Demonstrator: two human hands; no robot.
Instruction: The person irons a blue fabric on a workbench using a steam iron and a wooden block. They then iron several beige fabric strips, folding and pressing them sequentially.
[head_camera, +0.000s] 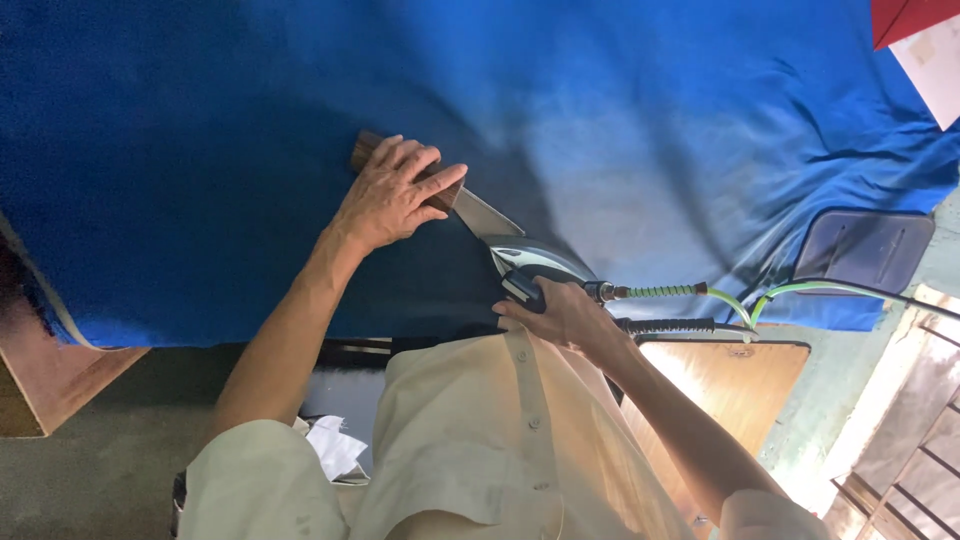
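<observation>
The steam iron sits on the blue cloth near the table's front edge, and everything else is placed from it. The right hand is wrapped tight around the iron's handle at its rear, where two hoses lead off to the right toward a grey pad. Just left of the iron's nose, the left hand lies flat with fingers spread, pressing a small wooden block onto the cloth.

To iron well here, the block hand should hold the fabric taut and stay ahead of the soleplate, while the iron glides in even strokes without lingering.

The soleplate is hidden, and what lies between block and iron, perhaps a pale strip, is hard to make out. The person's shirt covers the table's near edge.
</observation>
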